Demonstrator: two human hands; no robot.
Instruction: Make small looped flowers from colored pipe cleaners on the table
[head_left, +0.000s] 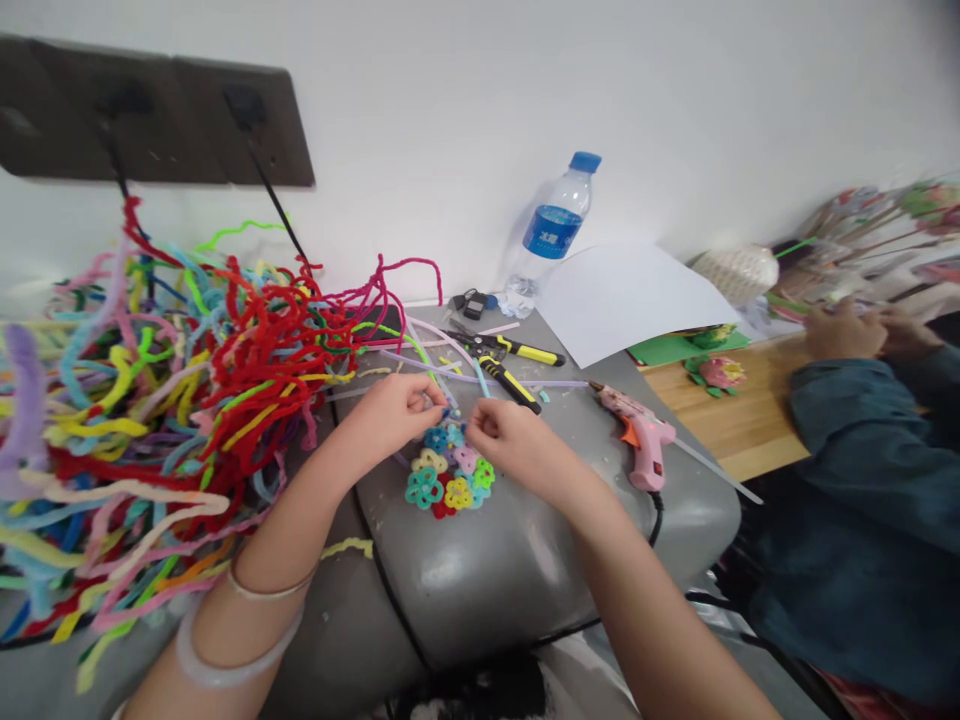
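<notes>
My left hand (411, 408) is closed in a pinch, with a bit of dark blue pipe cleaner (448, 412) showing at its fingertips. Just to the right, my right hand (496, 436) also pinches, and a similar blue bit shows at its fingers; most of the piece is hidden. Directly below both hands lies a cluster of small looped pipe-cleaner flowers, among them a teal flower (424, 488), a yellow flower (458, 492) and a lime green flower (484, 473). The hands are over the grey tabletop (525, 560), slightly apart from each other.
A big heap of coloured pipe cleaners (187, 400) fills the left. Behind my hands lie yellow-and-black pliers (510, 385). A pink glue gun (646, 450) with a cord rests at right. A water bottle (555, 230) and white paper (630, 300) stand behind. At right sits another person (862, 480).
</notes>
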